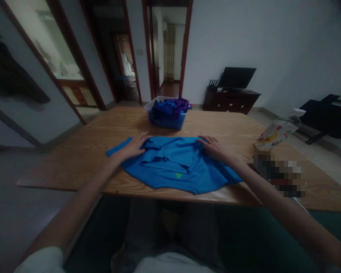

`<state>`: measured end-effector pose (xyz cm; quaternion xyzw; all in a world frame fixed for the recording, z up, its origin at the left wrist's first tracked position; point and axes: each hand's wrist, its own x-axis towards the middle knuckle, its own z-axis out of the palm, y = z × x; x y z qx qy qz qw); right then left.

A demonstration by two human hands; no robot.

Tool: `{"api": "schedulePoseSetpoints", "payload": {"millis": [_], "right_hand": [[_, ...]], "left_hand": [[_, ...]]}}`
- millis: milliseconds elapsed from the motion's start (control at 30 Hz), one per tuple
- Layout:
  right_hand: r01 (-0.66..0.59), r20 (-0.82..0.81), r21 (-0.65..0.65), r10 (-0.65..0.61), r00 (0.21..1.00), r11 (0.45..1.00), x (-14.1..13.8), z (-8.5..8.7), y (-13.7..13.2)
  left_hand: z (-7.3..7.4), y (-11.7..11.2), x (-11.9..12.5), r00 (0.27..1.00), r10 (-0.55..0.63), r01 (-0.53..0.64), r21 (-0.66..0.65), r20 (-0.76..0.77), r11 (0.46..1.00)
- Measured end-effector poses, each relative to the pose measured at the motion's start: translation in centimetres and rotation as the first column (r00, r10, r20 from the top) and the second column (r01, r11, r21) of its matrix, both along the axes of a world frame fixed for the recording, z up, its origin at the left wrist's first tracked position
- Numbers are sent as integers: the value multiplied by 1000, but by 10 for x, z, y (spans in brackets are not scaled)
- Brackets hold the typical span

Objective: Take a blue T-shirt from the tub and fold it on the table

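Note:
A blue apron-like garment [170, 176] lies spread on the wooden table [82, 167], its lower edge close to the table's near side. Dark thin straps [165, 163] cross its middle, and a small green triangle mark [178, 175] sits below them. My left hand [136, 146] rests at the garment's upper left corner, fingers stretched over the cloth. Past my left wrist a blue strip of cloth [119, 147] sticks out. On the upper right corner lies my right hand [214, 147], fingers apart and touching the fabric. My right forearm covers part of the right edge.
A clear plastic tub [152, 113] heaped with blue and purple cloth stands beyond the garment. To the right are a large plastic bottle with a printed label [275, 133] and a blurred-out object [280, 176]. A dark cabinet [230, 100] with a screen stands by the wall.

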<state>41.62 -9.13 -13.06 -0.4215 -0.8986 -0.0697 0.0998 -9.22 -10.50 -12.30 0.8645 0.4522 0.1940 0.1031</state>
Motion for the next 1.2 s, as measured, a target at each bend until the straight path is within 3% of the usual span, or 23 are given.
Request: {"api": "schedulePoseSetpoints", "payload": {"millis": [133, 200, 300, 367, 433, 533, 600, 667, 733, 833, 900, 1000, 1200], "right_hand": [[-278, -36, -152, 275, 961, 949, -38, 15, -50], [-310, -87, -218, 298, 951, 925, -50, 19, -63], [-242, -228, -292, 179, 957, 925, -52, 22, -57], [-197, -393, -334, 54, 918, 922, -44, 26, -41], [-161, -585, -351, -82, 807, 922, -31, 32, -21], [-104, -787, -344, -226, 574, 933, -8, 42, 6], [-103, -840, -357, -271, 470, 928, 7, 46, 15], [-129, -854, -377, -290, 432, 917, 20, 45, 12], [-140, -827, -411, -304, 473, 901, 32, 42, -4], [-96, -663, -525, -336, 669, 846, 47, 34, -48], [-36, -514, -594, -344, 786, 804, 55, 27, -79], [-42, -426, -637, -305, 852, 770, 65, 16, -116], [57, -355, -431, -227, 907, 900, 59, 8, -142]], "left_hand": [[17, 17, 25, 997, -76, 78, -113, 25, 990], [23, 27, 31, 992, -58, 78, -183, 112, 980], [30, 40, 33, 956, 32, 56, -290, 291, 955], [32, 46, 30, 900, 94, 61, -337, 426, 940], [33, 49, 24, 832, 154, 69, -374, 533, 925], [32, 45, 15, 755, 223, 29, -371, 617, 928], [30, 36, 13, 739, 217, -8, -314, 638, 950], [25, 21, 11, 776, 182, -26, -257, 604, 966], [17, -2, 7, 852, 140, -23, -231, 504, 973], [0, -43, -3, 951, 69, -1, -222, 301, 975], [-9, -68, -12, 982, 2, 43, -232, 188, 972], [-12, -91, -21, 993, 7, 19, -207, 122, 978], [13, -107, -1, 991, 130, -116, -288, 31, 951]]}}
